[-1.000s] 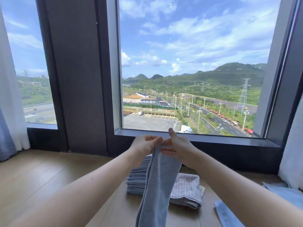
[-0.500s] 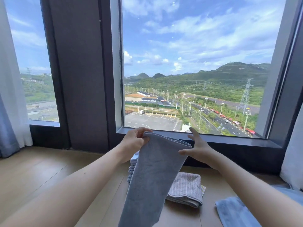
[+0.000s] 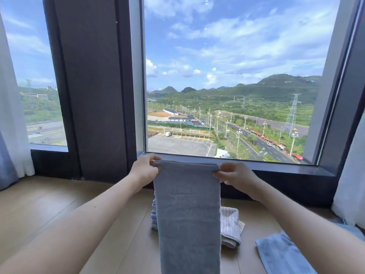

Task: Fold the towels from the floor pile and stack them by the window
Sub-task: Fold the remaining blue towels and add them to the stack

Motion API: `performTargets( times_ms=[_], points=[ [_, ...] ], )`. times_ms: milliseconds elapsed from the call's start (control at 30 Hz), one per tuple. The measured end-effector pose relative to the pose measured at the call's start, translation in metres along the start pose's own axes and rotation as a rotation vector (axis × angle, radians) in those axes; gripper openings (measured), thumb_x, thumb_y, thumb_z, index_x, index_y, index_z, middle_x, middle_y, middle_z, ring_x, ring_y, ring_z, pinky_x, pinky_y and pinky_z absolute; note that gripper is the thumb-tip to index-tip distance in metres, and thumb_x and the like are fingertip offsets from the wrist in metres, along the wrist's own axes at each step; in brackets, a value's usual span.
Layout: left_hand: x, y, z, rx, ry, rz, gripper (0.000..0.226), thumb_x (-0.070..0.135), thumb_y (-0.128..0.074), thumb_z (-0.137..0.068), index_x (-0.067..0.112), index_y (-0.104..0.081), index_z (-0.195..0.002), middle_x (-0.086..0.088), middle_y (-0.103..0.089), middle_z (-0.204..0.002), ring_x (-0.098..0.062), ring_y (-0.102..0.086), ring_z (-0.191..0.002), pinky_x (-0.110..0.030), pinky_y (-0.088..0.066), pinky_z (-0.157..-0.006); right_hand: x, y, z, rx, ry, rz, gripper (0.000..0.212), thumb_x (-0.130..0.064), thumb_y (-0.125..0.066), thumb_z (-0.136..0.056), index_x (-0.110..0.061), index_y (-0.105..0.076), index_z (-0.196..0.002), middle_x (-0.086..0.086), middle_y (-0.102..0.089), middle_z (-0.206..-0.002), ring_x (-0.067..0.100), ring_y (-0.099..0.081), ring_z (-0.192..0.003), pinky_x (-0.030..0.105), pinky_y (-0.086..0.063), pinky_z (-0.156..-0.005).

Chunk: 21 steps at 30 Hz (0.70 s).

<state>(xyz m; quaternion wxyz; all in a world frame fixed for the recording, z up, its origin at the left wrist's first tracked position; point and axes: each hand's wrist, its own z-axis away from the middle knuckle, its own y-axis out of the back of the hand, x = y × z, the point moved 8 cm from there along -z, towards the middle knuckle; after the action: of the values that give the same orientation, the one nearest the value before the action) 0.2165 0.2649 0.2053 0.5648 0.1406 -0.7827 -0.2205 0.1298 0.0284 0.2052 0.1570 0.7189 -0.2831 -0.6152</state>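
Observation:
A grey-blue towel (image 3: 187,214) hangs in a long folded strip in front of me, held up at window-sill height. My left hand (image 3: 145,170) pinches its top left corner and my right hand (image 3: 235,176) pinches its top right corner. Behind the strip, on the wooden floor under the window, lies a stack of folded towels (image 3: 230,226), mostly hidden; its grey striped top towel shows at the right. A light blue towel (image 3: 280,254) lies flat on the floor at the lower right.
A large window (image 3: 227,76) with a dark sill (image 3: 276,168) runs across the far wall. White curtains hang at the far left (image 3: 11,115) and far right (image 3: 351,184). Wooden floor (image 3: 49,204) stretches to the left.
My hands have moved apart from a shared pinch to the two top corners. The towel has spread from a narrow bunch into a flat wide strip.

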Motion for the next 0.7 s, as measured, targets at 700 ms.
performTargets(
  times_ms=[700],
  points=[
    [0.053,-0.044,0.018,-0.178,-0.238,0.209,0.009,0.033,-0.055,-0.076,0.035,-0.063,-0.072,-0.003,-0.063,-0.082,-0.016,-0.057,-0.081,-0.031,-0.042,-0.072,0.008,-0.041,-0.002,-0.042,0.05,0.279,0.019,-0.012,-0.063,-0.076,-0.008,-0.051,-0.062,0.0,-0.047,-0.063,0.009,-0.04,-0.058,0.017,-0.029,-0.046]
  ],
)
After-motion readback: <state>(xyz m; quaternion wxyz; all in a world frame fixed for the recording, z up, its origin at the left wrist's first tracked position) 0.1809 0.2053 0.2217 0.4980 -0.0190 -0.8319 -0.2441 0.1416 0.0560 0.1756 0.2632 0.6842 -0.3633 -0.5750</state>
